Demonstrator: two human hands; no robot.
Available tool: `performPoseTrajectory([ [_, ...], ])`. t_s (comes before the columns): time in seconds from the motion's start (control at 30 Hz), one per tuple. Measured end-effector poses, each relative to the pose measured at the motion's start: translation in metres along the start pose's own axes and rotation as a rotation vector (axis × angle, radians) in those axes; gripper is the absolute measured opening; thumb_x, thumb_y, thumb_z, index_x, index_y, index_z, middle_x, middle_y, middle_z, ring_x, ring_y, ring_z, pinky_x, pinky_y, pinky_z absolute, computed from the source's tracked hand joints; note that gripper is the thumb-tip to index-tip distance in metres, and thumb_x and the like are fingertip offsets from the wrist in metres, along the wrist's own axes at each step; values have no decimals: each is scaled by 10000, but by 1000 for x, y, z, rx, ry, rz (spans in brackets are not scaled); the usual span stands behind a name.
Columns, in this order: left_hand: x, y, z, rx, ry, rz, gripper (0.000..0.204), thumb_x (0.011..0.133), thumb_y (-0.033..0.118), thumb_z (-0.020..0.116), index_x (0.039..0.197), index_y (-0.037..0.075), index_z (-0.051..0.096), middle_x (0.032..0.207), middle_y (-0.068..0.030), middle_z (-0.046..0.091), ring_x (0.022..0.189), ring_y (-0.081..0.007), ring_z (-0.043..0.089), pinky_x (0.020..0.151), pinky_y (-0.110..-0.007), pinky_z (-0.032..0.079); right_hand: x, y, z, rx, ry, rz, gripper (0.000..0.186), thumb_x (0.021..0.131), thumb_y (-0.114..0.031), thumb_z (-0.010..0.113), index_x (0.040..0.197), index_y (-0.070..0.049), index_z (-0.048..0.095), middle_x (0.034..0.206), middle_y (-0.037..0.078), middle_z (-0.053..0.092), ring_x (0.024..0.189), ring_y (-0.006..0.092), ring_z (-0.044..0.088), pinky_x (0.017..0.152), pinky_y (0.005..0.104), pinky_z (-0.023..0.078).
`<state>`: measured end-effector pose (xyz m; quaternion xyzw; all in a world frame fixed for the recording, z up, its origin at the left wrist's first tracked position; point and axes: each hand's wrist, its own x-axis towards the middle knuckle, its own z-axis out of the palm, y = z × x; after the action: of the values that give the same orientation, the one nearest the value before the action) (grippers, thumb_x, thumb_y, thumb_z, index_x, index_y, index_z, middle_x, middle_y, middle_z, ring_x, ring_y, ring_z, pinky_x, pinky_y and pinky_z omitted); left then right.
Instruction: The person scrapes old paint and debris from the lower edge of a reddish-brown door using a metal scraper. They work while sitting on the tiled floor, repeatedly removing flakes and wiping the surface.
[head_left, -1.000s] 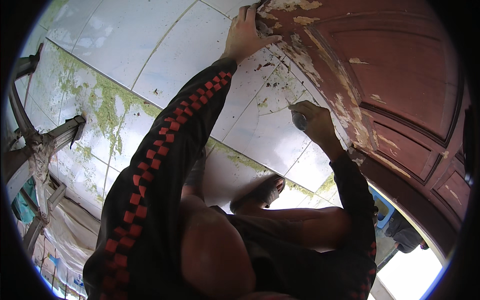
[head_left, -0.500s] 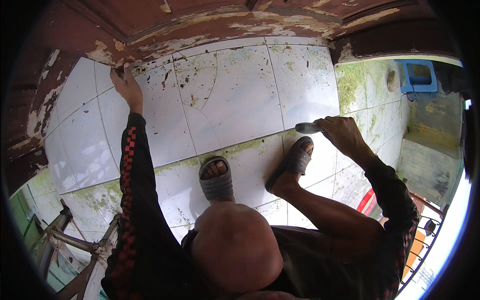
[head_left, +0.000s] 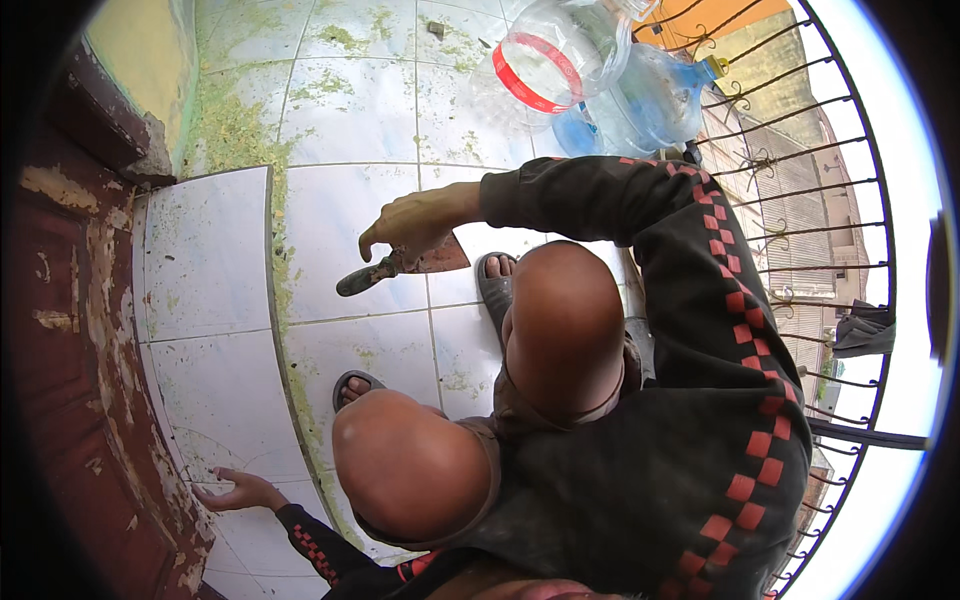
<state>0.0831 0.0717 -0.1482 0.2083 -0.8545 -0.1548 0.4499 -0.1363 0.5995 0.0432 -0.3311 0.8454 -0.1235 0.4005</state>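
Observation:
My right hand (head_left: 420, 215), in the middle of the view, has curved fingers loosely at the neck of a scraper (head_left: 362, 280), partly covering it. The scraper has a dark handle and a rusty flat blade; whether it rests on the tile is unclear. At the lower left, my left hand (head_left: 240, 492) is open, fingers apart, beside the worn bottom edge of a peeling reddish-brown door (head_left: 75, 400) and the white tiled step (head_left: 205, 265). My bent knees and sandalled feet lie between the two hands.
Large clear plastic water jugs (head_left: 655, 105), one with a red band, stand at the upper right. A black metal railing (head_left: 820, 235) runs along the right, with dark cloth (head_left: 862, 335) hanging on it. Green-stained floor tiles (head_left: 345, 110) surround the step. A pale wall (head_left: 140, 60) meets the doorframe.
The view has turned, putting the door at the left and bringing jugs and railing into sight. My right hand has shifted onto the lower tiles, showing the scraper's blade. My left hand remains by the door.

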Motion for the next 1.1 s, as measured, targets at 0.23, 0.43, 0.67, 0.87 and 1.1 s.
performPoseTrajectory([
  [0.23, -40, 353, 74, -476, -1242, 840, 940, 740, 395, 861, 1500, 65, 418, 1486, -182, 501, 1447, -366, 406, 1185, -580, 283, -10, 57, 106, 370, 229, -91, 489, 794, -190, 828, 1219, -90, 607, 849, 137, 719, 814, 353, 690, 707, 481, 506],
  [0.43, -85, 399, 136, -311, -1604, 821, 446, 789, 313, 827, 1086, 83, 585, 818, -165, 713, 795, -386, 692, 720, -483, 510, -35, 99, 128, 278, 426, -72, 356, 807, -256, 791, 1095, -105, 647, 800, 116, 698, 817, 347, 688, 707, 487, 517],
  [0.67, -94, 349, 124, -257, -1670, 416, 271, 734, 154, 796, 807, 10, 578, 675, -200, 624, 661, -411, 649, 615, -457, 477, -172, 191, 189, 510, 1066, 224, 215, 964, -287, 687, 1054, -95, 651, 886, 64, 707, 826, 274, 699, 754, 420, 556],
  [0.87, -70, 287, 142, -251, -1369, 346, 243, 763, 96, 745, 801, -27, 539, 680, -205, 592, 595, -405, 546, 594, -458, 435, -461, 349, 244, 56, 1444, 1121, 195, 901, -211, 733, 1059, -101, 703, 946, 73, 710, 864, 259, 694, 749, 387, 555],
  [1.1, -67, 305, 132, -102, -1455, 374, 267, 757, 122, 746, 795, -15, 521, 655, -207, 565, 592, -402, 523, 591, -454, 431, -614, 457, 253, -366, 599, 1265, 809, 683, -164, 841, 1439, -142, 554, 1407, 65, 593, 1373, 286, 490, 1184, 410, 375],
])
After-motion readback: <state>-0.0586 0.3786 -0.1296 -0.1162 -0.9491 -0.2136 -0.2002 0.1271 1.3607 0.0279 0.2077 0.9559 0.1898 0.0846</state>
